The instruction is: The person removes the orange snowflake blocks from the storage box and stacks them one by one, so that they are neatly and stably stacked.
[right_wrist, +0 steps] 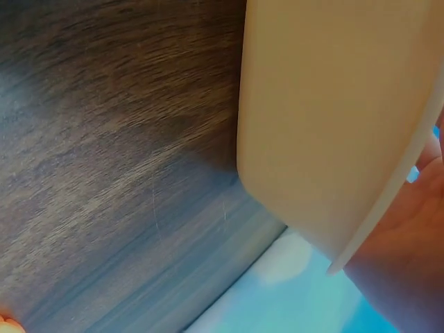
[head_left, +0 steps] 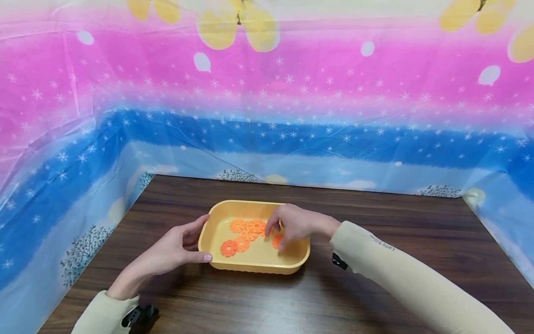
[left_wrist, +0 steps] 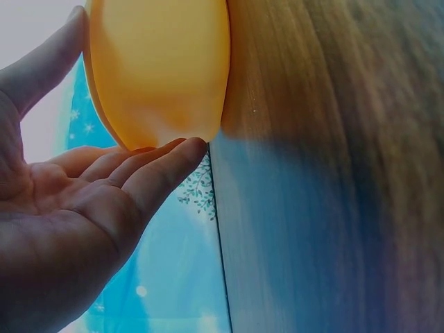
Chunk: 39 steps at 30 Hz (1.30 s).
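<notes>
A yellow plastic tray with rounded corners stands on the table. Several flat orange flower-shaped discs lie inside it, most in an overlapping cluster left of centre. My left hand holds the tray's left end, thumb at the front corner and fingers along the back corner; the left wrist view shows the fingertips against the tray's outer wall. Over the right side of the tray, my right hand reaches in, thumb and fingers apart around an orange disc. In the right wrist view, the tray's wall hides its fingertips.
The dark wood-grain table extends around the tray. A printed cloth in pink and blue hangs along the back and sides. Something small and orange shows at the lower left corner of the right wrist view, too cut off to identify.
</notes>
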Available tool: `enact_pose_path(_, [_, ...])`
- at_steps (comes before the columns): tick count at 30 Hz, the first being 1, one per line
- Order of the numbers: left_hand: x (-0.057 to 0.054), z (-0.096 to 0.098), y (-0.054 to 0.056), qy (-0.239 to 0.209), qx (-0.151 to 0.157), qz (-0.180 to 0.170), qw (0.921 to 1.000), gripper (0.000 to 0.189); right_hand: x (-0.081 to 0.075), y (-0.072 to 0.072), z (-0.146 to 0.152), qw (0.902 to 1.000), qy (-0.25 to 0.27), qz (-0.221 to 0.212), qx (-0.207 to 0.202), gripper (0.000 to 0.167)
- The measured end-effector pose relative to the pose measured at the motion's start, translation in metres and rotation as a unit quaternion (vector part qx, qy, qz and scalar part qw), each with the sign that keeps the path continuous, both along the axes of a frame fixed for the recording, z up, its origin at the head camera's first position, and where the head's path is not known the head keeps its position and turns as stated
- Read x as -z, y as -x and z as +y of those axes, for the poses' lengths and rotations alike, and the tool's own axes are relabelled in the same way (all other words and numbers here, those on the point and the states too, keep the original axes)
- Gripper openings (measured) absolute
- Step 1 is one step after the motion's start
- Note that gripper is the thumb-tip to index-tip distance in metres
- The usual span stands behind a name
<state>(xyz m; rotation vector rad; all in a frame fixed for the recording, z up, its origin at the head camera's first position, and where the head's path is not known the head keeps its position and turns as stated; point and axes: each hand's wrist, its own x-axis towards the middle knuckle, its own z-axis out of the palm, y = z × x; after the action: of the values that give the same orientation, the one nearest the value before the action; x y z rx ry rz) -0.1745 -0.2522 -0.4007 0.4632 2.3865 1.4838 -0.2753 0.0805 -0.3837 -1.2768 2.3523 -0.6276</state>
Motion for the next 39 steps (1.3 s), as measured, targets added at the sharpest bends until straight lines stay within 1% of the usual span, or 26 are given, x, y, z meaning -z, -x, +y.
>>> enact_pose_path(4, [0.0, 0.0, 0.0, -0.005, 0.0, -0.005, 1.0, 0.103, 0.0, -0.002, -0.003, 0.9999, -0.012, -0.001, -0.001, 0.032])
enact_pose_path(6, [0.0, 0.0, 0.001, -0.005, 0.0, -0.006, 1.0, 0.103, 0.002, -0.002, -0.004, 0.9997, -0.022, 0.001, 0.007, 0.031])
enact_pose_path(10, [-0.001, 0.001, 0.0, -0.004, 0.0, -0.007, 1.0, 0.103, 0.003, -0.002, -0.007, 0.9988, -0.04, 0.014, 0.024, 0.031])
enact_pose_path(16, [-0.001, 0.002, 0.0, 0.004, -0.002, -0.003, 1.0, 0.103, 0.006, -0.003, -0.01, 0.9974, -0.055, 0.035, 0.031, 0.031])
enact_pose_path(20, [-0.001, 0.002, 0.0, 0.004, -0.001, -0.001, 1.0, 0.103, 0.008, -0.005, -0.012, 0.9978, -0.047, 0.033, 0.032, 0.028])
enact_pose_path(23, [-0.001, 0.002, 0.0, 0.0, -0.002, -0.006, 1.0, 0.103, 0.009, -0.007, -0.014, 0.9984, -0.04, 0.027, 0.03, 0.024])
enact_pose_path(28, [-0.001, 0.001, 0.0, -0.002, -0.003, -0.011, 0.9999, 0.103, 0.014, -0.009, -0.019, 0.9988, -0.029, 0.027, 0.03, 0.023])
enact_pose_path(39, [-0.001, 0.001, -0.001, -0.01, -0.006, -0.015, 0.9998, 0.104, 0.019, -0.013, -0.028, 0.9983, -0.015, 0.009, 0.055, 0.025])
